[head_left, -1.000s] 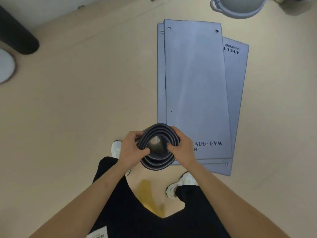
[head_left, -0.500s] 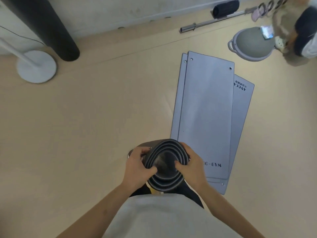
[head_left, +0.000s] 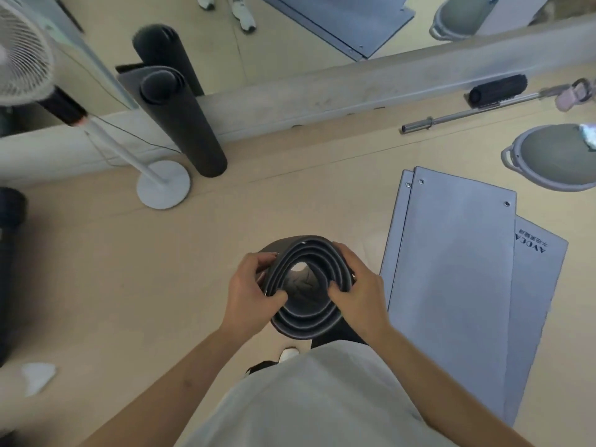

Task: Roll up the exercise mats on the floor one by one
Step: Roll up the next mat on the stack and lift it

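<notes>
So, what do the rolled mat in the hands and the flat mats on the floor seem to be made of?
Rolled mat: probably soft foam or rubber, dark grey, matte; its thick layers bend under the left hand and right hand. Flat mats: likely firmer foam, smooth blue-grey skin with faint sheen; metal-looking eyelets at corners.

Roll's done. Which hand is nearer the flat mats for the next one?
Right. The right hand grips the rolled mat on the side facing the flat mats; the left hand is farther.
</notes>
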Tool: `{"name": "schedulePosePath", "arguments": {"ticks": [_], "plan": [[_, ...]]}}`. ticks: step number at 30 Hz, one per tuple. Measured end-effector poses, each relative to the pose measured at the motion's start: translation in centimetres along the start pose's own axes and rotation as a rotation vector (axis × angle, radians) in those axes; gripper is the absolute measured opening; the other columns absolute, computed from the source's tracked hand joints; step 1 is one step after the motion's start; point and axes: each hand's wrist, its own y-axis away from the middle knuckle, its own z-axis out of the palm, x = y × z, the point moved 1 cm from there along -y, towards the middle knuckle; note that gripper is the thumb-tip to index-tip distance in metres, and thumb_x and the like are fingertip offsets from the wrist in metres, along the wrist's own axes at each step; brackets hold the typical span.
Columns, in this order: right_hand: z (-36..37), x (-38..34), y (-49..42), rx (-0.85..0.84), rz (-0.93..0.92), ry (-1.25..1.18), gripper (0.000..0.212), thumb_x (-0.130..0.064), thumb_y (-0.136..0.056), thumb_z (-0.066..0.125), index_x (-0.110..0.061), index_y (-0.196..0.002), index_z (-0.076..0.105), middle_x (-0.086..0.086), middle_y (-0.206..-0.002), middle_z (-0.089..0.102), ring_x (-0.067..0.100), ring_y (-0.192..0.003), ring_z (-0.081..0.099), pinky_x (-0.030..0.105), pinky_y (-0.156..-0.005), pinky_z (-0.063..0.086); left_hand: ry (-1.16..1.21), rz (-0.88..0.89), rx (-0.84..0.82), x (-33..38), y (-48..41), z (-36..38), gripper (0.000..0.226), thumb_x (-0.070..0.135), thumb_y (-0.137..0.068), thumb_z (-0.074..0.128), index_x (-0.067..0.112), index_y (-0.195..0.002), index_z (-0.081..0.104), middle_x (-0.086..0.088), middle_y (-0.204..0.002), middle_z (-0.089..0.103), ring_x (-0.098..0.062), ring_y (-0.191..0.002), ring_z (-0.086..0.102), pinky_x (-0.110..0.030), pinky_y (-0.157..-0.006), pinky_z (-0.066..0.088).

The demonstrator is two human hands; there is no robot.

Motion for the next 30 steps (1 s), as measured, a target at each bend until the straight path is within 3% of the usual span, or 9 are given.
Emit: {"name": "schedulePosePath", "arguments": {"ticks": [2, 5, 7, 10, 15, 20, 25, 30], "plan": [[0.0, -0.1, -4.4, -0.035, -0.019, 0.035, 0.070, 0.000, -0.087, 0.067, -0.038, -0.143, 0.052, -0.017, -0.097, 0.072, 0.011, -0.081, 0.070, 0.027, -0.078, 0.060, -0.035, -0.007, 0.050, 1.3, -3.1, 0.1, 0.055, 0.010, -0.063, 0.067, 0.045, -0.104, 0.055, 0.010, -0.110, 0.065, 0.002, -0.107, 0.061, -0.028, -0.090, 0.057], [0.1, -0.5, -10.2, -0.105, -0.012, 0.024, 0.069, 0.001, -0.089, 0.065, -0.037, -0.145, 0.053, -0.018, -0.108, 0.073, 0.007, -0.087, 0.071, 0.031, -0.083, 0.061, -0.026, -0.061, 0.085, 2.3, -6.9, 0.2, 0.058, 0.002, -0.067, 0.069, 0.046, -0.104, 0.058, 0.012, -0.110, 0.066, -0.003, -0.106, 0.063, -0.038, -0.092, 0.058], [-0.1, -1.6, -14.3, -0.133, -0.033, 0.021, 0.070, 0.005, -0.087, 0.064, -0.037, -0.142, 0.056, -0.019, -0.111, 0.073, 0.003, -0.094, 0.071, 0.025, -0.088, 0.060, -0.003, -0.100, 0.104, 2.7, -10.3, -0.3, 0.057, -0.006, -0.071, 0.070, 0.037, -0.107, 0.062, 0.010, -0.111, 0.067, -0.005, -0.105, 0.064, -0.040, -0.093, 0.059], [0.3, -4.1, -19.7, -0.151, -0.050, 0.052, 0.072, 0.008, -0.082, 0.061, -0.036, -0.139, 0.059, -0.018, -0.103, 0.074, 0.004, -0.089, 0.071, 0.019, -0.083, 0.057, 0.047, -0.168, 0.151, 3.0, -15.5, -1.6, 0.052, -0.010, -0.072, 0.069, 0.019, -0.116, 0.064, 0.007, -0.112, 0.068, -0.010, -0.107, 0.067, -0.038, -0.089, 0.060], [3.4, -7.4, -28.8, -0.222, -0.076, 0.105, 0.073, 0.011, -0.079, 0.059, -0.034, -0.137, 0.061, -0.019, -0.101, 0.074, 0.005, -0.083, 0.071, 0.016, -0.075, 0.055, 0.136, -0.211, 0.142, 2.6, -23.8, -5.0, 0.051, -0.013, -0.076, 0.068, 0.020, -0.115, 0.063, 0.010, -0.112, 0.067, -0.014, -0.111, 0.066, -0.033, -0.087, 0.061], [8.4, -10.4, -38.1, -0.219, -0.066, 0.182, 0.073, 0.011, -0.077, 0.060, -0.038, -0.131, 0.061, -0.019, -0.093, 0.073, 0.007, -0.079, 0.070, 0.024, -0.074, 0.059, 0.181, -0.229, 0.155, 0.0, -33.5, -9.0, 0.050, -0.008, -0.074, 0.071, 0.024, -0.112, 0.064, 0.002, -0.114, 0.066, -0.011, -0.106, 0.067, -0.037, -0.087, 0.061], [12.8, -14.5, -47.6, -0.193, -0.027, 0.185, 0.071, 0.012, -0.080, 0.061, -0.036, -0.132, 0.062, -0.026, -0.102, 0.072, -0.002, -0.094, 0.069, 0.014, -0.086, 0.055, 0.214, -0.252, 0.126, -0.6, -43.8, -13.5, 0.052, -0.003, -0.073, 0.075, 0.017, -0.120, 0.063, 0.009, -0.109, 0.070, -0.010, -0.107, 0.068, -0.039, -0.091, 0.061], [16.0, -16.2, -57.3, -0.168, 0.052, 0.169, 0.070, 0.011, -0.080, 0.061, -0.033, -0.135, 0.061, -0.034, -0.104, 0.068, -0.009, -0.099, 0.065, 0.009, -0.087, 0.050, 0.201, -0.236, 0.108, -0.3, -54.3, -16.4, 0.052, -0.006, -0.076, 0.074, 0.016, -0.121, 0.060, -0.002, -0.116, 0.068, -0.014, -0.113, 0.066, -0.037, -0.097, 0.058]]}}
